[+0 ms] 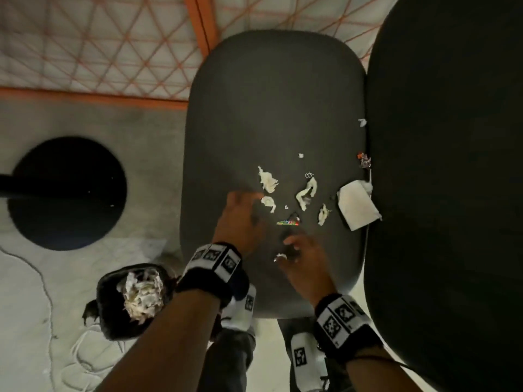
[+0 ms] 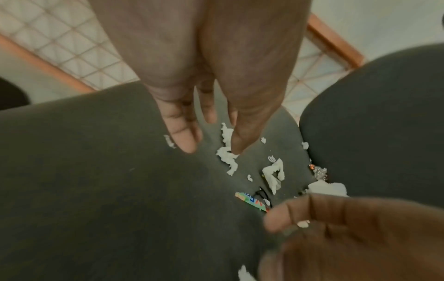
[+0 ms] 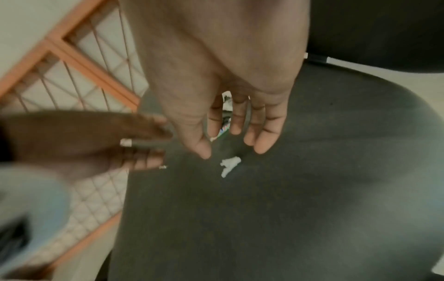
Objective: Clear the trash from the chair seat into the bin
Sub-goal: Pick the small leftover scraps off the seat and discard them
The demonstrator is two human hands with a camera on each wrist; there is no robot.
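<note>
The dark grey chair seat [image 1: 268,108] carries several torn tissue scraps [image 1: 267,179], a colourful wrapper [image 1: 288,222], a folded white napkin [image 1: 358,206] and a foil wrapper [image 1: 364,160] at its right edge. My left hand [image 1: 246,199] hovers with straight fingers just over the nearest tissue scraps [image 2: 227,155], holding nothing. My right hand [image 1: 294,247] hangs over the seat's near part with relaxed fingers; a small white scrap [image 3: 229,165] lies under it. The black bin [image 1: 107,301] stands on the floor at the lower left, holding crumpled paper.
The chair's back [image 1: 452,165] rises along the right. A black round base [image 1: 66,193] sits on the floor to the left. An orange-framed wire grid [image 1: 99,43] lies beyond it. A thin cable [image 1: 42,278] runs over the floor beside the bin.
</note>
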